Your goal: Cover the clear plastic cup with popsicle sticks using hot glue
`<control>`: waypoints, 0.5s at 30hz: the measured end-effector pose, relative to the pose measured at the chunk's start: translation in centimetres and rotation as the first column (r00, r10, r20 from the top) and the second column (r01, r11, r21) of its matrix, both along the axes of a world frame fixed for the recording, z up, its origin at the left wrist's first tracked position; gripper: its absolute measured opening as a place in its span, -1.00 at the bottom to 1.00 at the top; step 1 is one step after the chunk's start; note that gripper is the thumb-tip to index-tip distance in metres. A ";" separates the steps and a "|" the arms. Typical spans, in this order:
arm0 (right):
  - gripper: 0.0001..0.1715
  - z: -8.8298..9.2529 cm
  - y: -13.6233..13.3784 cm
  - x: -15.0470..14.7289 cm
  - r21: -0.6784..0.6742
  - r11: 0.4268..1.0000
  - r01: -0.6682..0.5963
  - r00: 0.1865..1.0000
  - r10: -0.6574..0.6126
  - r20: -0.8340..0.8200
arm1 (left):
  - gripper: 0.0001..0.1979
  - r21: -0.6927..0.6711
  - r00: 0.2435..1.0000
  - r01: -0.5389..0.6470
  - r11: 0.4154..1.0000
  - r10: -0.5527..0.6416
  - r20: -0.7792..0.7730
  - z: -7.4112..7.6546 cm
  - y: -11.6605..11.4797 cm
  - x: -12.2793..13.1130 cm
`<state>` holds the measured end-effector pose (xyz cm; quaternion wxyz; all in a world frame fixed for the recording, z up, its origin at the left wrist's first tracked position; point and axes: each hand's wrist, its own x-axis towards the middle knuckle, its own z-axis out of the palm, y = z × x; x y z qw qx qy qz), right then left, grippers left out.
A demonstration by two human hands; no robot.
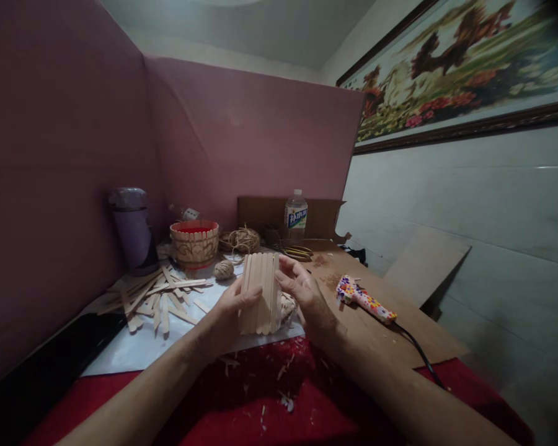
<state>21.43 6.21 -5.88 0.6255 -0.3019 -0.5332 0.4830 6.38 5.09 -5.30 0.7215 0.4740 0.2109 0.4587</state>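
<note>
Between my two hands is a panel of craft sticks, set side by side with rounded ends, held up off the table. My left hand grips its left side, thumb lying across the front. On the right edge, my right hand closes with thumb and fingers around the outermost stick. What lies behind the panel is mostly hidden. Loose craft sticks are heaped to the left on white paper. A small twine ball sits just beyond my left hand.
A flowery glue gun with a black cord lies on the cardboard at right. Behind stand a stick-covered basket, a twine bundle, a plastic bottle and a purple flask. Wood scraps litter the red cloth.
</note>
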 end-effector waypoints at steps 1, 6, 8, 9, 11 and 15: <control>-0.37 0.1 0.0 0.0 0.003 1.000 -0.002 1.000 0.002 -0.003 | -0.21 0.006 1.000 -0.007 1.000 0.007 -0.008 0.0 0.0 0.0; -0.41 0.4 -0.3 -0.1 0.040 0.999 0.006 1.000 -0.007 0.013 | -0.21 0.047 0.999 -0.019 0.999 0.021 -0.035 0.0 0.0 -0.2; -0.41 0.4 -0.3 -0.2 0.049 0.999 0.012 1.000 -0.013 0.026 | -0.20 0.049 0.999 -0.035 0.998 0.036 -0.031 0.0 0.0 -0.2; -0.41 0.4 -0.3 -0.2 0.052 0.999 0.015 0.999 -0.017 0.031 | -0.20 0.047 0.999 -0.041 0.998 0.042 -0.027 0.1 0.0 -0.1; -0.41 0.3 -0.2 -0.3 0.055 0.998 0.021 0.999 -0.023 0.041 | -0.21 0.045 0.999 -0.040 0.998 0.041 -0.021 0.1 0.0 0.0; -0.36 0.1 -0.2 -0.2 0.052 0.998 0.046 0.997 -0.049 0.058 | -0.26 0.032 0.997 -0.064 0.997 0.065 -0.028 0.0 0.1 0.0</control>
